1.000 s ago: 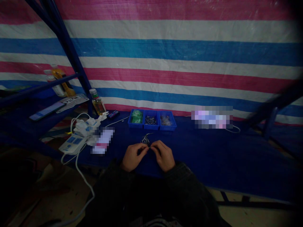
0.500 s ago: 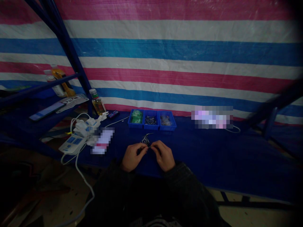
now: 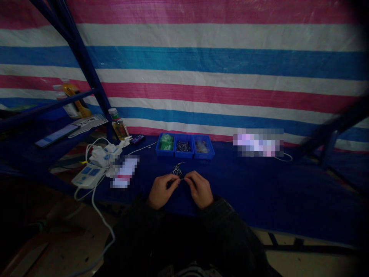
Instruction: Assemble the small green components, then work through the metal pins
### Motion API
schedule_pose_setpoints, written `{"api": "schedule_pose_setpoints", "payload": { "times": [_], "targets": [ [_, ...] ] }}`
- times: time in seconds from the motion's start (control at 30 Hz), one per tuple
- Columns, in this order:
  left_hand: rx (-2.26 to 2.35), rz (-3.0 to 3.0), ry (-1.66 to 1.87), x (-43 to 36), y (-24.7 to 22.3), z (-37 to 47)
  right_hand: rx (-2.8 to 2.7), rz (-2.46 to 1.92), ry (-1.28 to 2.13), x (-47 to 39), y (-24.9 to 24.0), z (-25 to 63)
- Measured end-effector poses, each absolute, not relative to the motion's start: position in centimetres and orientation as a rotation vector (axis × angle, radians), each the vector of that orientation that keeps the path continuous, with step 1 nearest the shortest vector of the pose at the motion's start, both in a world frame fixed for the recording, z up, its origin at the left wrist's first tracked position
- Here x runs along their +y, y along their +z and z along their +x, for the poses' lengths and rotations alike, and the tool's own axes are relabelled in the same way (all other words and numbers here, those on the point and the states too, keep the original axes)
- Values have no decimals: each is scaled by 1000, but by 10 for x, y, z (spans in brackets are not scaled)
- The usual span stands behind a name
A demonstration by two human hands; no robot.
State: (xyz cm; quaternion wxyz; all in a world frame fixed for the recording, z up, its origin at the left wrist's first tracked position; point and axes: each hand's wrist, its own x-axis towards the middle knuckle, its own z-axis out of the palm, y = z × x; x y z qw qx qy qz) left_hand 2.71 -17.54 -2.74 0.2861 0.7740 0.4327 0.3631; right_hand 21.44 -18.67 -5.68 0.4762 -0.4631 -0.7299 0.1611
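Note:
Low over the blue table [image 3: 245,192], my left hand [image 3: 161,191] and my right hand [image 3: 201,191] face each other with the fingertips almost meeting. Both are closed in a pinch on a small thin piece [image 3: 182,179] that bridges the short gap between them; its exact kind is too small to make out. Just beyond the fingertips lies a little pile of slim dark and silvery metal pieces [image 3: 177,169], partly hidden by my left fingers.
Behind the pile stand three joined blue bins: one with green contents [image 3: 164,154], one with slim metal pieces [image 3: 184,155], one with clear small parts [image 3: 204,156]. Leftward are a power strip [image 3: 86,176] with cables, a blurred-out phone [image 3: 125,172] and a bottle [image 3: 118,125].
My right fingertips have shifted very slightly away from the left ones. The pinch of both hands and the pile look otherwise the same.

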Motion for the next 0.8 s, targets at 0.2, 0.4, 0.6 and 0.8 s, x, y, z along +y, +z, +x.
{"api": "schedule_pose_setpoints", "payload": {
  "times": [0.2, 0.4, 0.6, 0.8],
  "targets": [
    [1156, 2069, 987, -175, -27, 27, -1796, -1101, 422, -190, -55, 214],
    [1166, 2071, 968, -175, -27, 26, -1802, -1142, 390, -188, -55, 214],
    [1164, 2057, 988, -176, -27, 27, -1777, -1127, 415, -187, -57, 215],
    [1180, 2056, 991, -176, -27, 28, -1779, -1133, 417, -188, -59, 215]
  ]
}}
